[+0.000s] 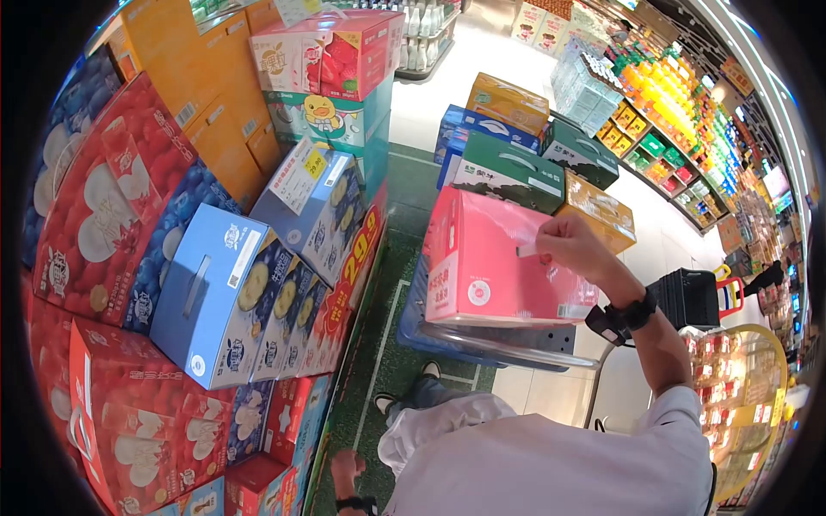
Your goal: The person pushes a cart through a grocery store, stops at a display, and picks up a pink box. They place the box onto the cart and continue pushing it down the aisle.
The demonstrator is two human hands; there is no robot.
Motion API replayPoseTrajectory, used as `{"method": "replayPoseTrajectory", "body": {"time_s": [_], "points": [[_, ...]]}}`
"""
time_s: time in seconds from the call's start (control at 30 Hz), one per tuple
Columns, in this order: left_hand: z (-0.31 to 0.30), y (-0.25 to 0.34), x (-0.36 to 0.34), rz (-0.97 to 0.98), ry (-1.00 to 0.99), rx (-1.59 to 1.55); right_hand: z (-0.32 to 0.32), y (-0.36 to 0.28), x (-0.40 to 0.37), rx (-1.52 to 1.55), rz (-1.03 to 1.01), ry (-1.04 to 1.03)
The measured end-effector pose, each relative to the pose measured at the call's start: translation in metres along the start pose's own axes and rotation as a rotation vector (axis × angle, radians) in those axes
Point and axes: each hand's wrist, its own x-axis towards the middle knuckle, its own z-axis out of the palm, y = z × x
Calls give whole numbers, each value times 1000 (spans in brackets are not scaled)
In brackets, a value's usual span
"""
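A pink carton [490, 249] lies on the blue cart [465, 342], beside green cartons [508, 168] and a gold carton [600, 211]. My right hand [564, 243] is closed round the white handle on top of the pink carton. Low in the view, my left hand [347, 467] hangs beside my body near the stacked cartons, touching none of them; its fingers look partly curled and small, and what they hold, if anything, is not clear. Close to that side stands a light blue carton [206, 284] with a handle slot, on the display stack.
Red fruit-print cartons [142, 426] and orange cartons [215, 95] are stacked at the left. A metal cart handle [516, 353] runs before my body. Black baskets [684, 299] stand at the right, near a round display [740, 404]. Shelves of bottles [426, 34] are farther back.
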Motion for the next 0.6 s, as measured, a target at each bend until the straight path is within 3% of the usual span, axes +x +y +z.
{"method": "replayPoseTrajectory", "body": {"time_s": [0.07, 0.13, 0.2, 0.27, 0.33, 0.4, 0.6], "points": [[12, -27, -59, 247, 26, 429, -2, 26, 7, 6, 33, -33], [29, -55, -90, 4, -20, 83, 0, 43, 12, -44, 55, -70], [44, -59, -107, -85, -35, -45, 3, 50, 12, -91, 77, -94], [53, -51, -116, -91, -41, -73, 14, 48, 13, -347, -148, -172], [59, -22, -113, -58, -48, -73, 22, 64, 16, -382, -381, -148], [58, 20, -99, -10, -45, -64, 29, 73, 20, -430, -420, -129], [59, 185, -65, 227, -45, -6, 61, 91, 38, -411, -223, -114]]}}
